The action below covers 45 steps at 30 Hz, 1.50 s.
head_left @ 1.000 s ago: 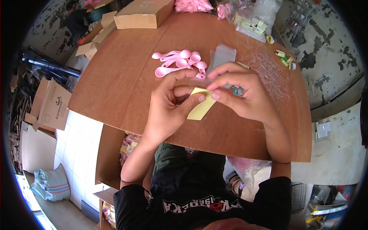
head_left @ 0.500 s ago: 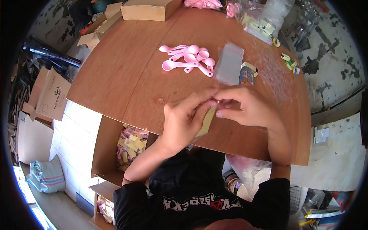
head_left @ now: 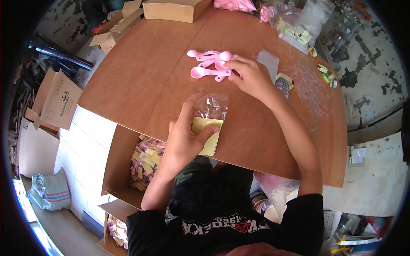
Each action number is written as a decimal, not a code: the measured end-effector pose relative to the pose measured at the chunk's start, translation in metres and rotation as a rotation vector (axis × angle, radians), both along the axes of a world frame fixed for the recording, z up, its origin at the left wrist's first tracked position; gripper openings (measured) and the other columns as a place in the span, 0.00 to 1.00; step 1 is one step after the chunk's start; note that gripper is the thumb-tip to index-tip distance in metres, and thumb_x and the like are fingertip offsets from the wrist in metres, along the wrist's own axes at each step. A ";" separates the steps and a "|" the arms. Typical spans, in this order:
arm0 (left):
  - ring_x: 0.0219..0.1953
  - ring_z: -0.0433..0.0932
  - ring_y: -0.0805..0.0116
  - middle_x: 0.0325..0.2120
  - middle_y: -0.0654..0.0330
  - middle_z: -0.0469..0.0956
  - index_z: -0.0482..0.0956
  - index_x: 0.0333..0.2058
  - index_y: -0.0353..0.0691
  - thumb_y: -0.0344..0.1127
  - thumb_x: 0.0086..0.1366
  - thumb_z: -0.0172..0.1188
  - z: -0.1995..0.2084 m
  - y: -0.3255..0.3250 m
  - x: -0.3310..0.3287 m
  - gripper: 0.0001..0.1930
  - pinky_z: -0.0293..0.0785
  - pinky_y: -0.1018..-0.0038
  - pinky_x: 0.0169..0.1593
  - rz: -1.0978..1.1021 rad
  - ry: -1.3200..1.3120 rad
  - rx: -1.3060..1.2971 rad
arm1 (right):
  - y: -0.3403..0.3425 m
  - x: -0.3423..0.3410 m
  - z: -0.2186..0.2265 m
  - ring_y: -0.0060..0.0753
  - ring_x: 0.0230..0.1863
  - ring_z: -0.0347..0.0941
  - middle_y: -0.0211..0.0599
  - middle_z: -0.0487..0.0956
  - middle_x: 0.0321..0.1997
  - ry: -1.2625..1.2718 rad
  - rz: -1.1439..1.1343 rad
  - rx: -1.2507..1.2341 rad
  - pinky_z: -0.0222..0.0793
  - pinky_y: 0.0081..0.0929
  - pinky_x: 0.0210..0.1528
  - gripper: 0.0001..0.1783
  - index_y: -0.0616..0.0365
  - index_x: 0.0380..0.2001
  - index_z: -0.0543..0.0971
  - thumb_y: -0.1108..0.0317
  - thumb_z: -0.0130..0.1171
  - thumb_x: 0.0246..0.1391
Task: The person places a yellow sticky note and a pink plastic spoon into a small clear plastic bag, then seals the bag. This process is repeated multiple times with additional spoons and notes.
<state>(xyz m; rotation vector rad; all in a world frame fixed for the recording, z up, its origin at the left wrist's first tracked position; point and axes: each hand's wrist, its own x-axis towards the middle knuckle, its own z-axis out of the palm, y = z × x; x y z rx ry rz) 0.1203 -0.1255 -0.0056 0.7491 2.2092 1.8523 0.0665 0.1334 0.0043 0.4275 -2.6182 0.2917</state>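
My left hand (head_left: 181, 138) holds a clear plastic bag (head_left: 215, 106) near the table's front edge, its thumb pressed over the pale yellow card (head_left: 209, 147) inside. The bag's upper end, above the card, is transparent and crinkled. Farther off, my right hand (head_left: 255, 79) is at the pile of pink spoons (head_left: 199, 73), its thumb and fingers closed around the handle end of one. The hand covers the right part of the pile. Just beyond the right wrist lies a stack of clear bags (head_left: 268, 60), partly hidden. A small printed box (head_left: 283, 83) stands beside my right forearm.
An open carton (head_left: 115, 164) below the table's left edge holds many packed pink and yellow pieces. A cardboard box (head_left: 173, 10) sits at the far edge. Clear plastic strands (head_left: 309, 83) and small yellow-green pieces (head_left: 328, 77) lie at the right.
My right hand has left the bag and reached away to the spoons. My left hand has brought the bag slightly nearer and turned the card's face upward.
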 end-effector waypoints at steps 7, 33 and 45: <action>0.38 0.82 0.69 0.35 0.53 0.81 0.58 0.65 0.41 0.20 0.53 0.69 -0.002 -0.006 -0.003 0.42 0.78 0.74 0.41 0.027 0.071 0.063 | 0.004 -0.021 -0.016 0.43 0.42 0.79 0.36 0.81 0.43 0.030 0.028 0.189 0.75 0.35 0.42 0.15 0.51 0.45 0.81 0.67 0.62 0.52; 0.42 0.83 0.56 0.41 0.51 0.81 0.60 0.63 0.42 0.24 0.50 0.71 0.011 0.032 0.002 0.42 0.78 0.65 0.47 -0.065 0.273 0.097 | -0.015 0.089 0.075 0.15 0.34 0.76 0.34 0.82 0.37 -0.157 0.217 -0.955 0.73 0.16 0.37 0.10 0.65 0.42 0.82 0.74 0.63 0.57; 0.36 0.84 0.63 0.32 0.53 0.80 0.54 0.67 0.43 0.22 0.53 0.69 0.011 0.038 0.009 0.45 0.81 0.71 0.39 -0.093 0.211 0.211 | -0.038 0.096 0.064 0.34 0.40 0.77 0.36 0.79 0.39 -0.071 0.304 -0.400 0.72 0.27 0.43 0.07 0.62 0.30 0.82 0.73 0.69 0.46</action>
